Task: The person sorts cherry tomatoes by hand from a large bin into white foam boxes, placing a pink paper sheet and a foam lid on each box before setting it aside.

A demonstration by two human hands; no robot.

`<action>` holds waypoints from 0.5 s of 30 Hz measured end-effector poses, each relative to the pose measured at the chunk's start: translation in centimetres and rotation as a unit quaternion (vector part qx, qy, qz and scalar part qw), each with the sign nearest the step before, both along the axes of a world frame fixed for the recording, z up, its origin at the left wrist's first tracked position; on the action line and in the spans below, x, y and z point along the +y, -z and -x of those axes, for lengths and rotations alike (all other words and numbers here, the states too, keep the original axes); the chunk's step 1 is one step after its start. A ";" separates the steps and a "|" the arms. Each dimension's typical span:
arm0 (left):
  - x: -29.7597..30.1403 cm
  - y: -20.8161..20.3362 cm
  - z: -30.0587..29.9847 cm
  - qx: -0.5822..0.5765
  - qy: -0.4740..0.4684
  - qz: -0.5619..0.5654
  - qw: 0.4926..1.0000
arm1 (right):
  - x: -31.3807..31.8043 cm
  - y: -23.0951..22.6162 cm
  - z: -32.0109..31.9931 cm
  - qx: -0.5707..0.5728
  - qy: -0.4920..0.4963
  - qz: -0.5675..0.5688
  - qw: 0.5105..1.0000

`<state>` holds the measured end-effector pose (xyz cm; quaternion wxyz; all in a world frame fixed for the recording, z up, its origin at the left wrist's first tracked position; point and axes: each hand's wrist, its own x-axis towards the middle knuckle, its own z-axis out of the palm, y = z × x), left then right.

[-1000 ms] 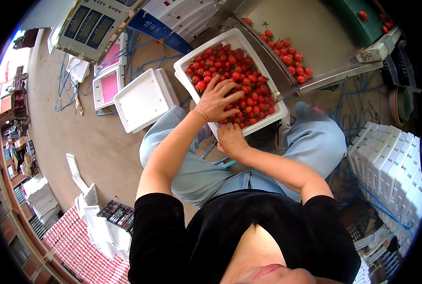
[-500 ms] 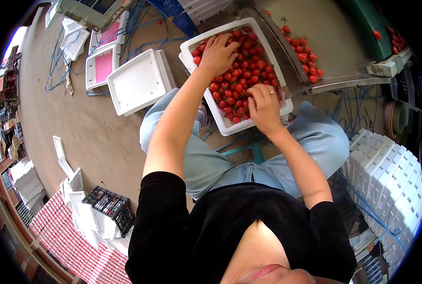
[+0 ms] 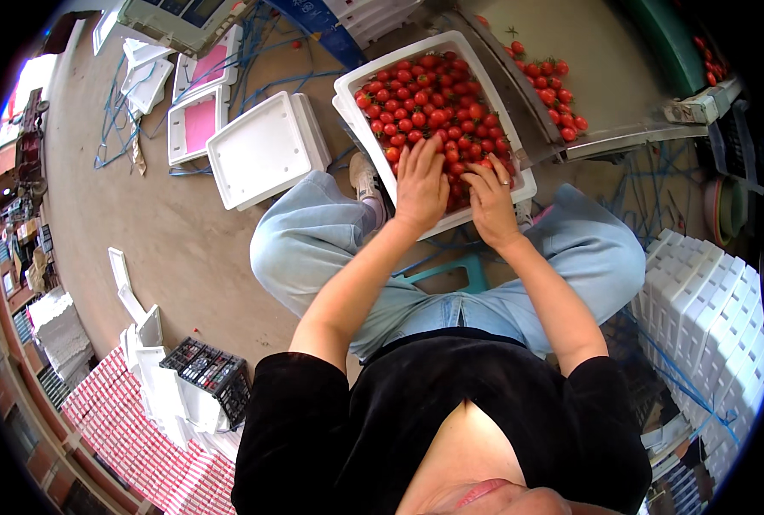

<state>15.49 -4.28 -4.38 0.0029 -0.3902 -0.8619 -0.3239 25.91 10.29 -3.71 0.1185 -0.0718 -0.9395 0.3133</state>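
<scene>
- The white plastic crate (image 3: 399, 57), the landmark, stands in front of the person's knees, with a second white edge showing beneath it.
- Red cherry tomatoes (image 3: 429, 94) cover its floor from wall to wall, so filling looks well advanced; their top layer appears fairly level.
- The left hand (image 3: 422, 190) rests on tomatoes near the crate's closest side, fingers extended and slightly apart.
- The right hand (image 3: 492, 204), wearing 1 ring, lies just beside it at the crate's near right corner, fingers bent over the fruit; whether they pinch a tomato, one cannot tell.
- Outside the crate, to its right, loose tomatoes (image 3: 553, 96) remain on a metal tray (image 3: 605, 69).
- Left of the crate are stacked white trays (image 3: 257, 150).
- Beyond the crate's far left corner, a display unit (image 3: 180, 21) is cut off by the upper edge.
- Both palms, the fruit under them and the crate's depth are hidden.
</scene>
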 end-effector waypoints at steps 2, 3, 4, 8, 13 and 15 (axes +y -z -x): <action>-0.5 -0.3 -2.5 -0.013 0.000 0.009 1.000 | 0.5 0.2 -0.2 0.012 0.012 0.016 1.000; -0.7 -0.6 -3.3 -0.019 -0.008 0.007 1.000 | 0.5 0.2 -0.2 0.015 0.012 0.015 1.000; -0.9 -0.8 -3.9 -0.026 -0.015 0.004 1.000 | 0.7 0.2 -0.1 0.018 0.013 0.014 1.000; -1.8 -0.5 -4.6 -0.006 0.004 -0.025 1.000 | -0.3 0.4 0.8 -0.020 -0.005 -0.050 0.999; -1.3 -0.3 -3.8 -0.055 -0.176 -0.122 0.975 | -0.2 -0.9 -0.3 -0.051 -0.035 -0.068 0.996; -2.2 1.5 -2.3 -0.071 -0.318 -0.169 0.930 | -0.3 -1.5 0.0 -0.013 -0.018 -0.073 0.997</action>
